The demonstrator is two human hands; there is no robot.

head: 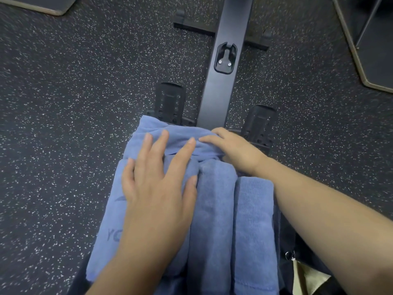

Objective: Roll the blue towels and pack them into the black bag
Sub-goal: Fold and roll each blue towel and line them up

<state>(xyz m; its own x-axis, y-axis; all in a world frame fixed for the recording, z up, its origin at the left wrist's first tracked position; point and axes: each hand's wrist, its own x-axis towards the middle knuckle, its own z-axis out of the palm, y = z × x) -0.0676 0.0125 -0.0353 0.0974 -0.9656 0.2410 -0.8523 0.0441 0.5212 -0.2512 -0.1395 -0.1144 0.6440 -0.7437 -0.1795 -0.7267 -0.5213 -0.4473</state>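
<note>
Three rolled blue towels lie side by side in front of me: a left one [106, 226] with dark lettering, a middle one [212, 209] and a right one [253, 220]. A crosswise blue towel [176, 137] lies at their far ends. My left hand [157, 188] rests flat with spread fingers on the left roll and the crosswise towel. My right hand [231, 147] grips the crosswise towel's right end, fingers curled over its fold. The black bag [287, 237] shows only as dark fabric under and right of the towels, with a small round fastener.
The dark speckled rubber floor [63, 124] surrounds everything. A black rowing machine rail [225, 71] with two footrests [170, 101] extends away just beyond the towels. Dark mats with tan edges lie at the top left [42, 5] and top right [370, 50]. A tan cloth [306, 277] lies at bottom right.
</note>
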